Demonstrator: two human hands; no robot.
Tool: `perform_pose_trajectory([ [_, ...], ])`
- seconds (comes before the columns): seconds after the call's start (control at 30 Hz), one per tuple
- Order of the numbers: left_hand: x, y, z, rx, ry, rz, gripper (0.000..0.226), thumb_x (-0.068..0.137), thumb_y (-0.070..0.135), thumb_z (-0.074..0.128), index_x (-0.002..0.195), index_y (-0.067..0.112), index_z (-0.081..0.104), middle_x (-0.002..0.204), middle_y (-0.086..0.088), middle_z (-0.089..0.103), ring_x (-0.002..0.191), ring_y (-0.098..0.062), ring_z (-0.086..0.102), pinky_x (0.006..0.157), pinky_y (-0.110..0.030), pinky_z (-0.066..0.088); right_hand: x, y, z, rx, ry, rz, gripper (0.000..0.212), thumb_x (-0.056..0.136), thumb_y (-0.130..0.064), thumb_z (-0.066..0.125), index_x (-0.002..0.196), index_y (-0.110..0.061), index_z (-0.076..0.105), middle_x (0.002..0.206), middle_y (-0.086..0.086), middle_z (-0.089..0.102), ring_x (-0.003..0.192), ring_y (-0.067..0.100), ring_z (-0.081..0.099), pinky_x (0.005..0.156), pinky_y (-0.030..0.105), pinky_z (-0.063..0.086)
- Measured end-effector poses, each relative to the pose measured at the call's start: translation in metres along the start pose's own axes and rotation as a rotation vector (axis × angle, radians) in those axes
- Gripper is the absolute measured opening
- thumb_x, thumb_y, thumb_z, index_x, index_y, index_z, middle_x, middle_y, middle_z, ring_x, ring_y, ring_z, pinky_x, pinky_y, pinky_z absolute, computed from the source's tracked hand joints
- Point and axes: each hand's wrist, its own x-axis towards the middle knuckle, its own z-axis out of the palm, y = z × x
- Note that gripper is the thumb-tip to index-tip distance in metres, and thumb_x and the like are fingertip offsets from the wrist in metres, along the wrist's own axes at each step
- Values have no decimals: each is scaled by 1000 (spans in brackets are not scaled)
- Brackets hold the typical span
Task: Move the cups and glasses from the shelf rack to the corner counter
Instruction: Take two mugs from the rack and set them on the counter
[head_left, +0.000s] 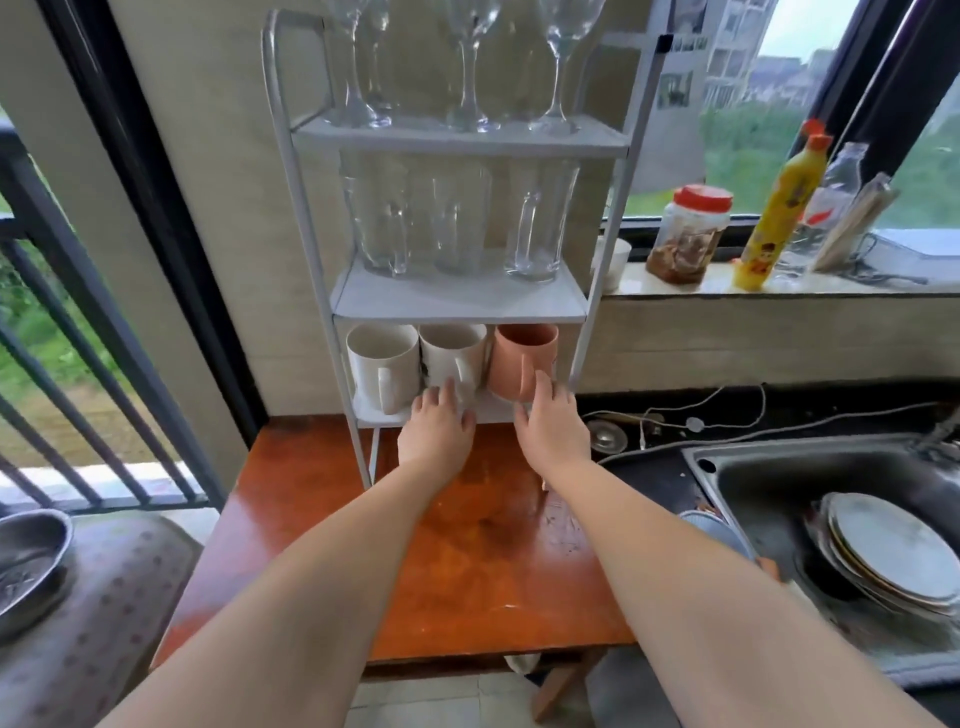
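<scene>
Barely started, by the look of it: the rack (457, 291) at 12 o'clock is full on all three shelves and nothing has been set down on the wooden surface (332, 499) in front of it. Top shelf holds wine glasses (467, 62), four stems visible, bowls cut off by the frame edge. Middle shelf holds tall clear tumblers (457, 218), about three or more, exact count hard to tell through the glass; they look empty. Bottom shelf holds three mugs with handles facing out: white mug (382, 364) at the 11 o'clock end, second white mug (449, 353) in the middle, pink mug (522, 358) at the 1 o'clock end. Insides not visible from here. Left hand (436, 431) reaches to the middle mug, its fingers (441, 397) spread and touching near its base and handle, not closed around it. Right hand (553, 431) is at the pink mug, fingers (543, 387) loosely open against the handle, no grip yet. So everything is left to move; these two mugs look like the first picks. Off to 3 o'clock a sink (737, 467) holds stacked plates (893, 556). On the sill at 2 o'clock a red-lidded jar (688, 234) is partly filled with something brown, beside a yellow bottle (779, 218). Metal bowl (26, 561) at 9 o'clock, contents unclear.
</scene>
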Motion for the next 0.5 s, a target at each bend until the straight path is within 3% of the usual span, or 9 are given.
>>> perform_pose_trajectory([
  [0.17,32,14,9,-439,53,-175,43,99,32,38,135,10,44,127,-17,58,117,-33,54,96,-44,49,30,-11,4,368,56,193,31,97,-32,48,112,-6,54,111,12,62,102,30,61,75,30,42],
  [0.3,49,26,9,-764,50,-320,29,99,31,40,100,8,58,103,-19,67,100,-35,64,89,-43,54,48,-11,5,449,-35,313,27,99,-34,42,94,-10,52,93,9,56,90,29,57,71,30,36],
  [0.4,53,29,11,-937,12,-417,33,100,30,36,82,12,57,87,-15,66,98,-36,66,91,-49,54,50,-11,8,497,-47,309,28,101,-32,38,96,-8,51,98,10,55,89,24,52,74,30,35],
  [0.43,54,28,10,-943,11,-416,35,101,29,33,81,13,58,82,-11,64,97,-37,66,92,-49,53,50,-11,9,524,-40,310,30,101,-31,37,102,-6,53,103,12,57,93,26,53,76,31,37],
  [0.5,50,32,5,-969,12,-407,36,103,25,29,102,6,60,86,-7,61,97,-32,64,94,-47,53,48,-11,10,569,-25,325,32,101,-29,36,111,-4,53,110,15,58,102,29,56,81,33,40],
])
